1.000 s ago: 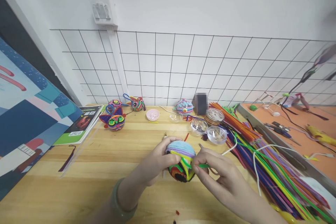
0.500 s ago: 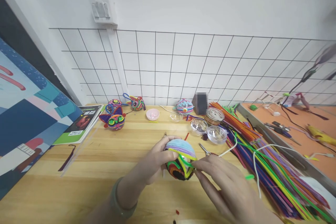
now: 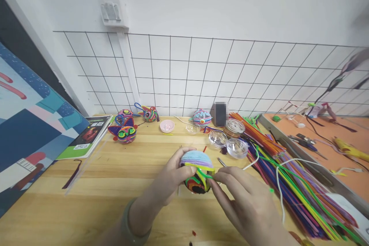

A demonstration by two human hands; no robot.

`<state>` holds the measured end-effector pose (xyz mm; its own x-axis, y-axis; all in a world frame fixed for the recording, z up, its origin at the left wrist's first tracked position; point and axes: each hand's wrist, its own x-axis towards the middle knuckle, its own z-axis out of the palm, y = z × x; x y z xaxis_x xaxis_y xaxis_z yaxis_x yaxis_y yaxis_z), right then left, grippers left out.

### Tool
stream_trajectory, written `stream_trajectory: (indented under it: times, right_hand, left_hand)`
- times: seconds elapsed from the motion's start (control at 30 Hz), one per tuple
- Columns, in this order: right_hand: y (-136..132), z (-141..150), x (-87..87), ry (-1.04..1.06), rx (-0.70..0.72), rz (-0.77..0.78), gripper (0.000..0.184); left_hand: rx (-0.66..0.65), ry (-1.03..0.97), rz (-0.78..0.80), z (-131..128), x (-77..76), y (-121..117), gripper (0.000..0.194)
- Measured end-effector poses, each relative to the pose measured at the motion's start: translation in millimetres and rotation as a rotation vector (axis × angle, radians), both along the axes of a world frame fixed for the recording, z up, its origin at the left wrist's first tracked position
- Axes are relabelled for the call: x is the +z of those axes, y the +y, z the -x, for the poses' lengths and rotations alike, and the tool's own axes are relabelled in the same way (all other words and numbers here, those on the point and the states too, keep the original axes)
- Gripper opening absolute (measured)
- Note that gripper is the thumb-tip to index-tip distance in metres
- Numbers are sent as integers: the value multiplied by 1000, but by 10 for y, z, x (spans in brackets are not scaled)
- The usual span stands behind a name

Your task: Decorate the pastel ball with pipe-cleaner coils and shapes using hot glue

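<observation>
Low in the middle of the wooden table (image 3: 95, 184), my left hand (image 3: 173, 178) is wrapped round the left side of a ball wound with coloured pipe cleaners (image 3: 197, 170), pale blue and purple on top, black, red and green below. My right hand (image 3: 242, 200) comes in from the right, its fingertips pinched on a green and yellow strand at the ball's right side. A green bracelet (image 3: 129, 226) sits on my left wrist.
A long heap of loose pipe cleaners (image 3: 291, 184) lies to the right, clear plastic half-shells (image 3: 236, 148) behind the ball. Finished colourful figures (image 3: 123, 132) and a pink dish (image 3: 167, 126) stand by the wire grid wall. A book (image 3: 86, 138) lies left, an orange tray (image 3: 331, 153) right.
The loose green end my right hand held out to the right a second ago is gone from there. Those fingers have drawn in against the ball's right side. My left hand keeps its grip.
</observation>
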<state>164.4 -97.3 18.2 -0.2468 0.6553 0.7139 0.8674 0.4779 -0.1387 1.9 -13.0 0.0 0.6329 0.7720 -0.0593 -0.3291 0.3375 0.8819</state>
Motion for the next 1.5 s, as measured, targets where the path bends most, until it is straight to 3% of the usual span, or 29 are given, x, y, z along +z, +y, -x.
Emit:
stream_trajectory:
  times: [0.2, 0.37, 1.03, 1.3, 1.5]
  right_hand:
    - [-2, 66, -3, 133, -69, 56, 15]
    - [-6, 69, -78, 210, 15, 102, 10]
    - [-7, 14, -147, 0, 90, 1, 37]
    - [-33, -8, -130, 102, 125, 15, 29]
    - [-36, -6, -126, 127, 153, 94, 30]
  left_hand:
    - [116, -18, 14, -39, 19, -33, 46]
    - [157, -39, 67, -51, 77, -43, 46]
    - [40, -181, 182, -52, -6, 8, 37]
    - [-37, -206, 222, -42, -37, 11, 34]
    - [-6, -189, 212, -55, -35, 17, 35]
